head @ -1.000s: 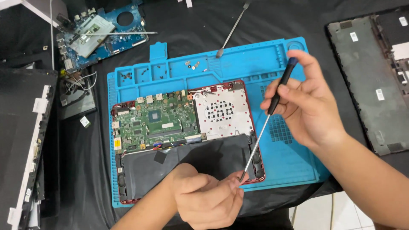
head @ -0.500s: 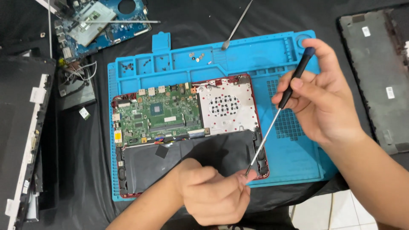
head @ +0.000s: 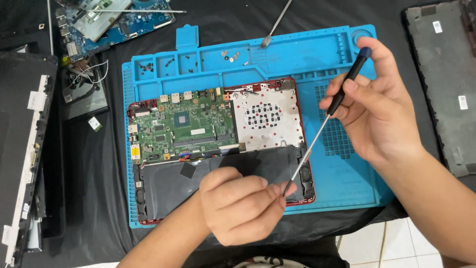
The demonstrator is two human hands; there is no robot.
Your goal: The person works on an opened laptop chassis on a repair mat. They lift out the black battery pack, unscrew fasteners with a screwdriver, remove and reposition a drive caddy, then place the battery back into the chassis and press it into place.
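The right hand [head: 382,106] is gripping a long screwdriver [head: 325,121] by its black handle at the right of the frame, shaft slanting down-left. The left hand [head: 243,206], low centre, is pinching at the tip with thumb and forefinger (whether a screw sits there is too small to tell). The step looks like handling a fastener at the tip; seating it next calls for a steady aim. The opened laptop [head: 218,144] is lying mid-frame on the blue mat [head: 347,183].

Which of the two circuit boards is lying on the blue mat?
The green circuit board, inside the opened red laptop shell on the blue mat. The blue circuit board lies on the black cloth at top left.
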